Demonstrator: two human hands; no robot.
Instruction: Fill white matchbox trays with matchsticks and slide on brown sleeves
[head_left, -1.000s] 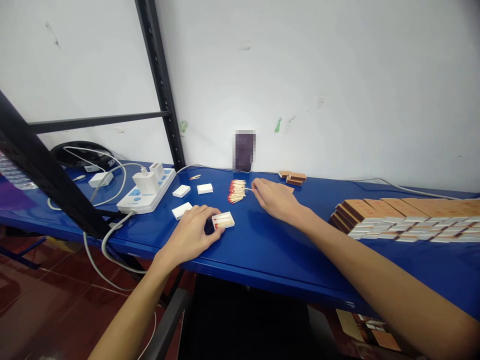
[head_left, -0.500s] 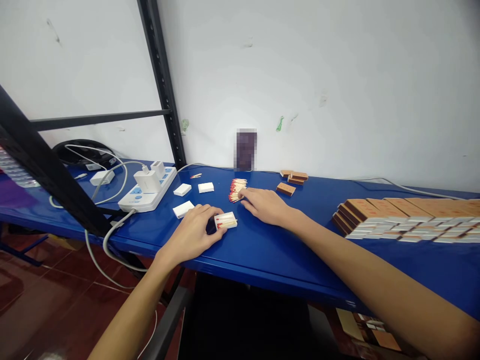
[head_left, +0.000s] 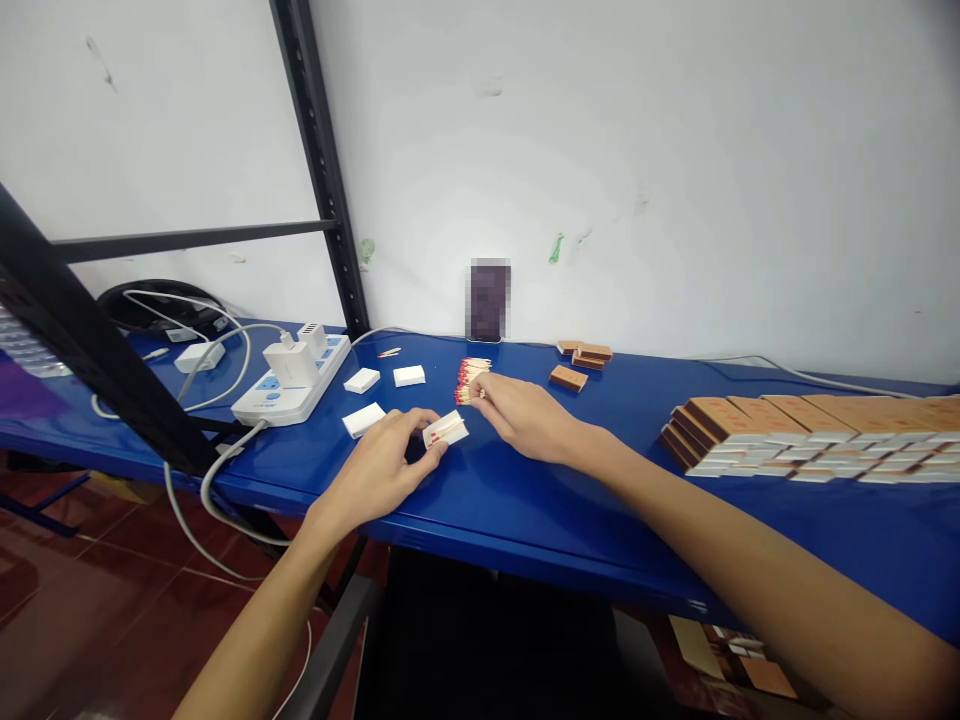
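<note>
My left hand [head_left: 390,457] grips a white matchbox tray [head_left: 452,433] between thumb and fingers, just above the blue table [head_left: 517,500]. A few red-headed matches lie in the tray, which is tilted. My right hand [head_left: 517,412] has its fingertips pinched together at the near right side of a pile of red-tipped matches [head_left: 471,375]; a pale match end seems to show at the fingertips. Left of the pile lie small white trays, one [head_left: 409,376] near the matches, one [head_left: 362,380] farther left and one [head_left: 364,419] beside my left hand.
Several brown matchboxes [head_left: 568,378] lie at the back. A long stack of matchboxes [head_left: 810,430] occupies the right side. A power strip [head_left: 296,385] with chargers and cables stands left, near a black shelf post [head_left: 322,150]. A blurred phone-like object [head_left: 488,300] leans on the wall.
My right fingers have closed into a pinch at the edge of the match pile. The tray in my left hand has turned and tilted, its right end rising slightly.
</note>
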